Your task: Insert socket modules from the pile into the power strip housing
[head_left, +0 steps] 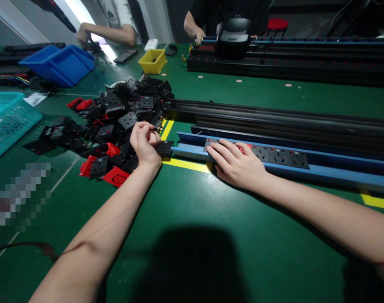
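Note:
Fingers curled, my left hand [145,143] is closed beside a black socket module [165,148] at the left end of a blue rail [192,148]; whether it grips that module is hidden. My right hand [239,164] lies spread over the rail, its fingertips on socket modules seated in the channel. Several black modules [282,157] show in the rail to the right of this hand, and a bit of a red one shows by its knuckles. Left of my left hand lies a loose pile of black modules [111,105] with red ones [117,176] among them.
Long black rails [274,120] lie behind the blue one. Blue bins [61,65], a yellow bin [153,61] and a teal basket [11,122] stand at the left and back. Two people work across the green table [179,202], near more rails [289,65].

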`<state>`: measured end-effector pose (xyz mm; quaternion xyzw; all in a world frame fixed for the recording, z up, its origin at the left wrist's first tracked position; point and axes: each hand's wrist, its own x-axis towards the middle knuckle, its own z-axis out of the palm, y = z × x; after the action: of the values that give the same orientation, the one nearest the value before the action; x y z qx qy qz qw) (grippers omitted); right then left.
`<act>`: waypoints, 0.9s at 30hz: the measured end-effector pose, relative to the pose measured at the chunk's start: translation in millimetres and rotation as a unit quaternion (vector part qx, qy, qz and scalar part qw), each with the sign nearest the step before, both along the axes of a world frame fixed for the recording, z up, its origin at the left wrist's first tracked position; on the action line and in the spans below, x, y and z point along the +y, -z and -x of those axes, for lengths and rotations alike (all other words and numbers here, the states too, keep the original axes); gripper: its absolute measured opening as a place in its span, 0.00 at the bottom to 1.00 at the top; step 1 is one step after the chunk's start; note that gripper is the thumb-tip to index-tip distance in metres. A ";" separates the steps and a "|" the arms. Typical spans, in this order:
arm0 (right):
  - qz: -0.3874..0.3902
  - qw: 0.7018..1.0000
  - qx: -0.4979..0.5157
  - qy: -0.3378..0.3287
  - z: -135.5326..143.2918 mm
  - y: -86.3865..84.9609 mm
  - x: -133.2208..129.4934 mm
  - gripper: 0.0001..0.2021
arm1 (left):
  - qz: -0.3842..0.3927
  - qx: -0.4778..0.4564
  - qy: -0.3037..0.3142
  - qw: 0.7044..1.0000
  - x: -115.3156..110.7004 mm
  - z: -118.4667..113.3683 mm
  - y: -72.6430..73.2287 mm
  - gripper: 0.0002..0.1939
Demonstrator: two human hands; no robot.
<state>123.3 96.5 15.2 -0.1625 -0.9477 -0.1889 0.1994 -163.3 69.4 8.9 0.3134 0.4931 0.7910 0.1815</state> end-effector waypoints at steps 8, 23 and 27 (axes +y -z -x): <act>-0.012 1.000 0.003 0.000 0.9 0.1 0.3 0.25 | 0.148 0.167 -0.020 0.975 -0.3 6.3 9.6 0.07; 0.017 1.000 0.001 -0.002 0.3 1.3 0.2 0.28 | 0.265 0.309 0.031 0.913 -4.5 4.5 16.5 0.38; 0.005 1.000 -0.001 0.000 0.4 0.9 0.8 0.27 | 0.258 0.268 0.028 0.928 -4.7 4.5 17.9 0.41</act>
<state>122.9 97.3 14.3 -0.1629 -0.9490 -0.1845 0.1973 -167.8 64.7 -9.0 0.4703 0.7012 0.5175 0.1392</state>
